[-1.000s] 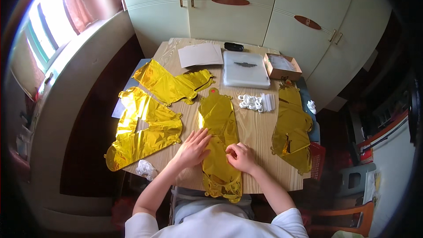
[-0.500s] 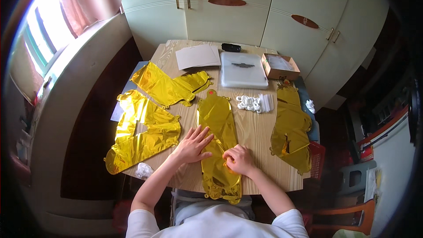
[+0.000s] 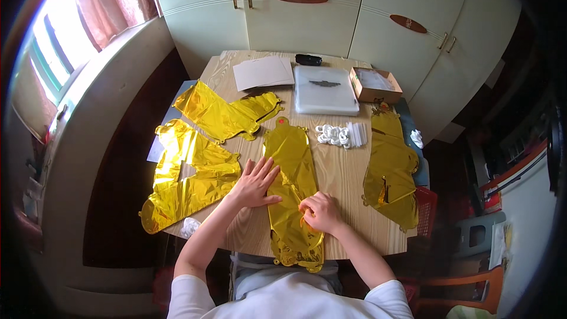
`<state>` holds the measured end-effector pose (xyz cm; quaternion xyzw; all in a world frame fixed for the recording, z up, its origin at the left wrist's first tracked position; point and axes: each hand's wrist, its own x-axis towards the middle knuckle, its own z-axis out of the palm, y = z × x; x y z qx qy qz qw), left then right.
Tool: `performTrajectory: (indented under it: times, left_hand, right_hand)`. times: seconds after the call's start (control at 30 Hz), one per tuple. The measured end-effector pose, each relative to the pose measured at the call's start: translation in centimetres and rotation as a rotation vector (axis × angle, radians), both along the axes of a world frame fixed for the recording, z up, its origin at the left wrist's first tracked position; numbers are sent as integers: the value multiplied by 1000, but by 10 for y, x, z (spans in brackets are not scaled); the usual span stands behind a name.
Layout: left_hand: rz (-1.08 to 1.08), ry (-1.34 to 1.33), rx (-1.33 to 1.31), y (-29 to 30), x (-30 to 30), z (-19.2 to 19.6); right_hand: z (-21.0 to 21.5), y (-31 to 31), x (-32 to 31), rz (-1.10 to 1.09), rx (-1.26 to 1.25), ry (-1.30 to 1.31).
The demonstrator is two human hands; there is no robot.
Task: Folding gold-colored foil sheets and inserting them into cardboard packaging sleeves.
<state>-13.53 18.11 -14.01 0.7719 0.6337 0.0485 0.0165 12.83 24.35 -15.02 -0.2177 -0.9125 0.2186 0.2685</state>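
A flat gold foil balloon (image 3: 289, 147) lies lengthwise on the table before me, its near end folded and reaching the front edge. My left hand (image 3: 255, 184) is laid on its left side and the wood beside it, fingers spread. At the balloon's right edge my right hand (image 3: 321, 211) is closed, fingertips pressed together. Orange shows beneath those fingers; whether it is a separate thing or a reflection in the foil, I cannot tell. More flat foil balloons lie around: one at the near left (image 3: 207, 189), one at the far left (image 3: 218, 112) and one at the right (image 3: 390, 171).
Beyond the middle balloon are white cord bundles (image 3: 333, 136) and thin white sticks (image 3: 357, 134). Farther back sit grey card sheets (image 3: 263, 72), a stack of clear bags (image 3: 325, 100), an open carton (image 3: 375, 91) and a black object (image 3: 308, 59). Crumpled white tissue (image 3: 190, 227) rests at the left edge.
My left hand has slid a little away from me and to the left over the foil. My right hand stays almost in place at the balloon's edge.
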Motion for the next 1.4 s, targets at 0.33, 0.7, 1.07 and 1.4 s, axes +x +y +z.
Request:
performTrajectory:
  times: [0.33, 0.7, 1.07, 1.4]
  left_hand:
    - [36, 59, -36, 13, -12, -2]
    - [14, 77, -56, 18, -15, 5]
    - [11, 69, -49, 19, -16, 4]
    - [39, 55, -93, 22, -15, 6]
  right_hand:
    - [8, -2, -1, 13, -28, -25]
    - [31, -19, -9, 69, 238, -173]
    - [15, -45, -30, 413, 235, -331]
    - [14, -62, -27, 409, 181, -295]
